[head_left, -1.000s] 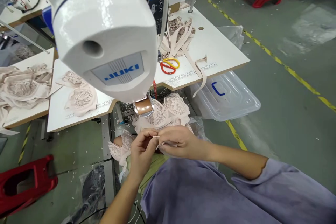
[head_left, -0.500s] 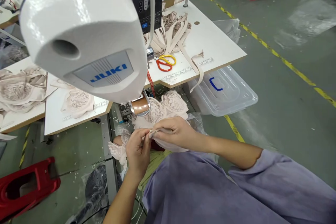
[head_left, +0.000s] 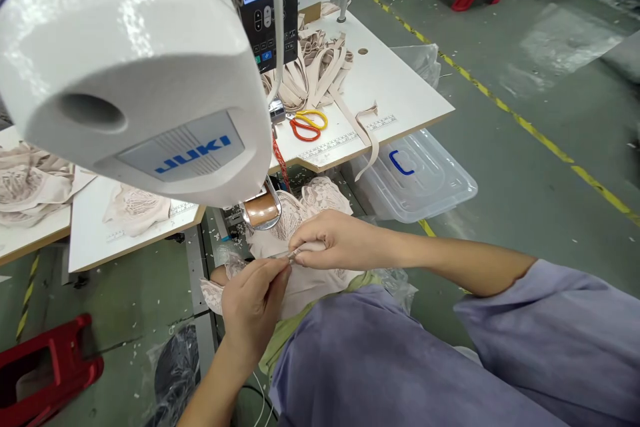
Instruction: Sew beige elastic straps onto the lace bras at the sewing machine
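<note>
A pale beige lace bra (head_left: pixel 325 197) hangs over my lap just below the sewing machine head. My left hand (head_left: pixel 255 303) is closed, its thumb and fingers pinching a narrow edge of the bra. My right hand (head_left: pixel 345 240) grips the same edge close beside it, with a pale fold showing between thumb and fingers. The fingertips of both hands nearly meet. The lace cups lie beyond my hands, by the machine's copper-coloured, metal-framed part (head_left: pixel 263 210). My fingers hide the pinched spot itself.
The white sewing machine head (head_left: pixel 135 80) looms at upper left. On the white table (head_left: pixel 395 90) lie beige straps (head_left: pixel 320 70) and red-and-yellow scissors (head_left: pixel 307 125). More lace pieces (head_left: pixel 137 207) rest on the left board. A clear lidded box (head_left: pixel 425 177) stands below right; a red stool (head_left: pixel 50 373) is lower left.
My left hand has shifted slightly left and down, and my right hand has turned flatter over the fabric edge. More pale cloth shows below my hands. The camera view has shifted a little.
</note>
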Demonstrator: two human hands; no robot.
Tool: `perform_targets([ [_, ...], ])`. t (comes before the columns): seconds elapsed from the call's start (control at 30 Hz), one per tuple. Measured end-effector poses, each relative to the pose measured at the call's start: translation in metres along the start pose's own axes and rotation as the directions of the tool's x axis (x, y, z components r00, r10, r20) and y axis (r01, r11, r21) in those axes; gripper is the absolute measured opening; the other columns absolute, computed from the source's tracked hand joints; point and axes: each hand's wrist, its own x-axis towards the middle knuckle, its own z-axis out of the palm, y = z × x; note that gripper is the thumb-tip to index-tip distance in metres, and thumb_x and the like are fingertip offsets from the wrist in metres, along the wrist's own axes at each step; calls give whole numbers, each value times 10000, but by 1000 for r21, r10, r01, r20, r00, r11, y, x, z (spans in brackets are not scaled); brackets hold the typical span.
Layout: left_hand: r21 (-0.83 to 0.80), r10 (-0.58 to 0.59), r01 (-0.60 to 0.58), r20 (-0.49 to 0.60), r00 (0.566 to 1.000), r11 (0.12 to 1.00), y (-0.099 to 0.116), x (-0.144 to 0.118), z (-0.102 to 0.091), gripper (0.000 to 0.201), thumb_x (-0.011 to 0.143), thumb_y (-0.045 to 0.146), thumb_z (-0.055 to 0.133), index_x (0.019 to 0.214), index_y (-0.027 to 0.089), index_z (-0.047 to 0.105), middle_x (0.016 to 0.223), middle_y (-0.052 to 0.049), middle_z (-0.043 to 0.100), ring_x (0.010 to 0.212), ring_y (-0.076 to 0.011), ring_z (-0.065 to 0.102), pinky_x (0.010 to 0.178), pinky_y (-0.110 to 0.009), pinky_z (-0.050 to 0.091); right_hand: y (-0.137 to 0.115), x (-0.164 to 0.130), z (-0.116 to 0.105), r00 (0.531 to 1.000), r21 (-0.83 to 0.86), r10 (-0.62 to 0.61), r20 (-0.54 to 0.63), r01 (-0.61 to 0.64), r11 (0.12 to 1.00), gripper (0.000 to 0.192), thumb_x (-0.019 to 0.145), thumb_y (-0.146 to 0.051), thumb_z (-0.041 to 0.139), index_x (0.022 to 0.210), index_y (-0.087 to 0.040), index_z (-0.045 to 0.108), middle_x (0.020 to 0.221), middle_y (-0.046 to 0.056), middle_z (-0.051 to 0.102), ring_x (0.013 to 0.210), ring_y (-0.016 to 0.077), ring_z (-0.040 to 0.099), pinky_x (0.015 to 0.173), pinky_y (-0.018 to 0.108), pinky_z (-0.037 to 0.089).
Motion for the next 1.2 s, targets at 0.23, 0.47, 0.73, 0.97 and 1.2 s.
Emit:
perform_targets([
  [0.23,-82,-89,97,91,992,992,-6,6,-2,72,922,189,632,969,210,683,789,14,739,643,-104,668,559,-189,465,4,2,0,999,-109,-41,35,44,993,170,905,-206,587,985,-168,732,923,30,755,827,149,681,729,251,461],
  [0.47,48,-72,60,313,947,997,-12,19,-6,215,991,261,497,886,196,673,697,5,683,585,-125,612,514,-222,388,4,0,3,996,-221,-91,3,89,971,168,942,-259,582,997,-180,720,911,33,750,812,156,677,709,264,454],
  [0.73,127,-203,184,157,966,975,-17,27,-1,238,1001,315,458,871,211,628,656,26,646,536,-119,567,522,-228,345,-3,30,-9,977,-254,-162,-138,123,959,139,876,-234,578,828,-179,697,797,5,689,721,124,590,663,246,386],
  [0.97,393,260,-245,16,965,886,-63,33,-4,307,930,122,523,1174,236,671,675,15,650,586,-113,567,571,-232,348,-12,76,-32,998,-378,-3,-57,-19,925,222,795,-189,540,574,-167,531,545,-31,483,536,86,349,548,289,226],
  [1.2,541,194,-259,175,965,800,-64,36,-9,385,932,134,441,1233,246,654,602,19,573,496,-112,482,477,-250,271,-5,67,-25,993,-456,-47,-109,-8,890,201,893,-233,536,753,-180,670,706,8,598,632,124,477,604,280,337],
])
